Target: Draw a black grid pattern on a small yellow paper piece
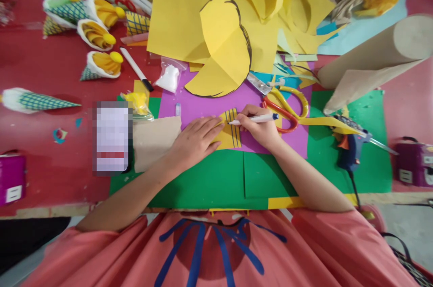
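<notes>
Lying flat between the 2 hands, over the purple sheet (294,145): 1 striped yellow piece of paper (233,138), to the right of the left hand (198,136) and to the left of the right hand (260,129), with its far side hidden under the left fingers. Looks longer from near edge to far edge in the visible part — cannot tell the full long axis with that cover. Pressing palm-down on the piece with the left hand, fingers extended, gripping nothing. Closed in a writing grip around 1 white marker (260,119) with the right hand, the nearer to the striped end. Pointing leftward with the marker, roughly square to at least 3 long dark lines; hard to tell tip touching from tip just above. Counted round about: 1 yellow cutout with a black outline (230,59) beyond the piece, 1 pair of scissors (305,102) just beside the right hand, 1 glue gun (350,152) and 1 brown paper roll (365,55) farther right. On the left of the red surface (43,147): 1 black-tipped marker (135,66), 2 small plastic bags (169,77), 1 long checked cone (43,100) apart, and 3 cones with yellow balls (101,64) — more partly hidden behind, not countable.
</notes>
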Tool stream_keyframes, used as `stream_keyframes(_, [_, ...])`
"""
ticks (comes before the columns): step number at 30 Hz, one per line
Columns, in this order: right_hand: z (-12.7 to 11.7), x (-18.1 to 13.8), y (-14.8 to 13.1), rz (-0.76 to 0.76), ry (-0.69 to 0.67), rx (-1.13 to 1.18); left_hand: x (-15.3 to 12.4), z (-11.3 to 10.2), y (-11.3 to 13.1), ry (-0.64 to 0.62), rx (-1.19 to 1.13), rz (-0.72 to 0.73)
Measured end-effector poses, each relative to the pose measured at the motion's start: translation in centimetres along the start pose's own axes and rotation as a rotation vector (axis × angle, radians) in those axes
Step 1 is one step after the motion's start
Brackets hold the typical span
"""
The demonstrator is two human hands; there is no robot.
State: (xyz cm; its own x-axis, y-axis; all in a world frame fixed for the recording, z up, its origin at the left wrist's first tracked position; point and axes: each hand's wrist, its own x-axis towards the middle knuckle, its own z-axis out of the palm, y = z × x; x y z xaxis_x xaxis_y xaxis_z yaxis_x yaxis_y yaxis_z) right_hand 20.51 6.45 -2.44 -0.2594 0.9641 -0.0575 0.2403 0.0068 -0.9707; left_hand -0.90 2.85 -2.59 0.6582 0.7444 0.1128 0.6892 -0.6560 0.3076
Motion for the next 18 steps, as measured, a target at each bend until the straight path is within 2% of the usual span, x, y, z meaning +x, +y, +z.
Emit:
stream_keyframes(8, [0.07, -0.10, -0.04, -0.011, 0.034, -0.025, 0.06, -0.05, -0.06, 0.004, 0.004, -0.039])
stream_keyframes(18, [0.09, -0.14, 0.09, -0.030, 0.020, -0.101, 0.15, -0.11, -0.07, 0.019, 0.057, -0.001])
